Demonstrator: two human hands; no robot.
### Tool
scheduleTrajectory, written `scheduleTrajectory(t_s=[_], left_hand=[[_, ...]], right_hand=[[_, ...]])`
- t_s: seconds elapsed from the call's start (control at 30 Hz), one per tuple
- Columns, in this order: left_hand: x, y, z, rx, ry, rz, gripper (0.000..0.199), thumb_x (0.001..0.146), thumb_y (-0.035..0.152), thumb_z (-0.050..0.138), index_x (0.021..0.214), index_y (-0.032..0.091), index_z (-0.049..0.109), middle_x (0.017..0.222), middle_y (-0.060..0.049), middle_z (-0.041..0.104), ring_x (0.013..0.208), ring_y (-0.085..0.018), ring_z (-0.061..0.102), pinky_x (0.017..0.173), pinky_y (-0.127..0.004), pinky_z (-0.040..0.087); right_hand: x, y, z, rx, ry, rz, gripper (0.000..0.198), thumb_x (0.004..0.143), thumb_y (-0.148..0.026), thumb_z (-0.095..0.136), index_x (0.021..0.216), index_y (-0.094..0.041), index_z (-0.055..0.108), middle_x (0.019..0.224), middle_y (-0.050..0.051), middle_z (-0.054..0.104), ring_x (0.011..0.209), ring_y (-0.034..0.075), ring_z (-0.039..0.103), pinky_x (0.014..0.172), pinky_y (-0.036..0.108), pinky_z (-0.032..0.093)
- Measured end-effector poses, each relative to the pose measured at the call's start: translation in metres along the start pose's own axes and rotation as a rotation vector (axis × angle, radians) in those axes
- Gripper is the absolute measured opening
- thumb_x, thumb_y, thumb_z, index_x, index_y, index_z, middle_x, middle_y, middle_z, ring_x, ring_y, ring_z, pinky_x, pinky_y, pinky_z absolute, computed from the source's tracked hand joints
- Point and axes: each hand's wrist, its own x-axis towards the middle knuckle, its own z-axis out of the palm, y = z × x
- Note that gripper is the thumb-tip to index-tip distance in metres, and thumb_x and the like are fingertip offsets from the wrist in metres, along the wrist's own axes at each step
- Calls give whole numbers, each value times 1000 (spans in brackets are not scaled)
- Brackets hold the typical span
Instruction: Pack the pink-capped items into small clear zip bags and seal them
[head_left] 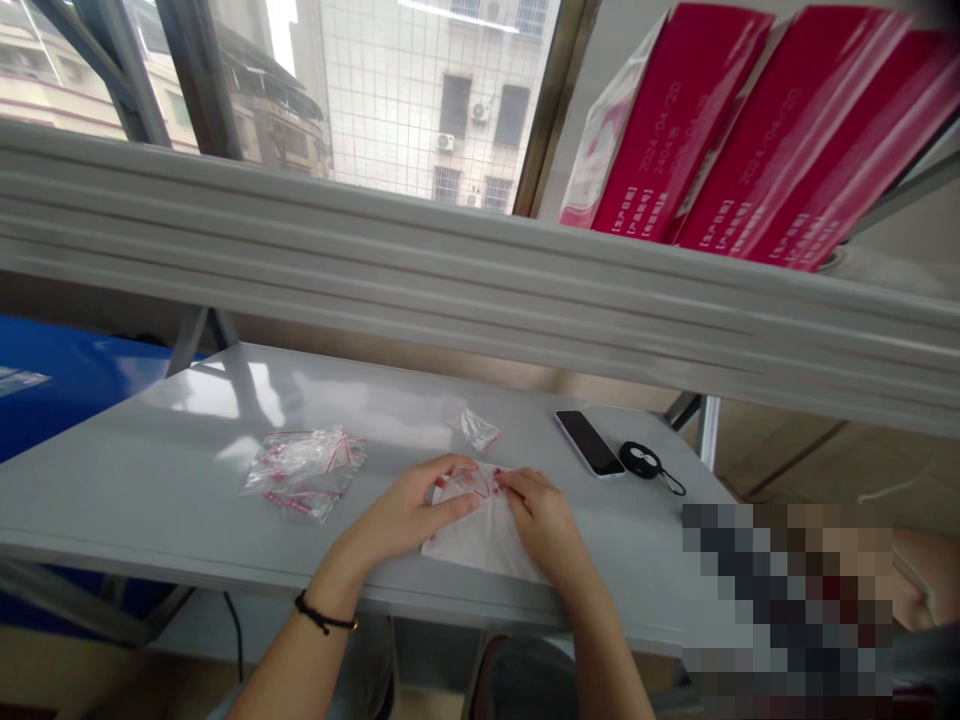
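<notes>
My left hand [416, 508] is curved around a small clear plastic bag [466, 484] with a red edge line, thumb and fingers at its sides. With thumb and fingers together, my right hand [541, 512] pinches at small dark red pieces [496, 482] beside the bag; what exactly lies between the fingertips is hidden. Under both hands lies a thin white sheet [480, 550], flat near the table's front edge. Just beyond the hands is another small clear bag [478, 430] with a reddish edge.
A heap of clear bags with red strips [307, 468] lies to the left on the grey table [187, 490]. At the right are a phone [589, 443] and a round black object with a loop [641, 460]. A shelf beam [450, 270] crosses above, bearing red boxes [675, 130].
</notes>
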Motion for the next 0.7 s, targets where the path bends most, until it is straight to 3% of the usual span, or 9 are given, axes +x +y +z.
scheduleTrajectory(t_s=[0.43,0.7], left_hand=[[-1,0,0,3,21,2,37,92,46,63,123,26,66,123,-4,71,113,-25,63,103,-39,45],[-1,1,-3,4,13,0,36,93,46,62,122,26,65,121,-4,71,110,-24,63,97,-37,47]], right_hand=[[-2,0,7,-46,-22,7,27,94,-11,52,105,-18,76,102,10,69,98,22,65,91,33,50],[0,1,10,-72,-14,-17,22,95,-14,54,99,-20,75,102,9,67,98,23,64,91,33,49]])
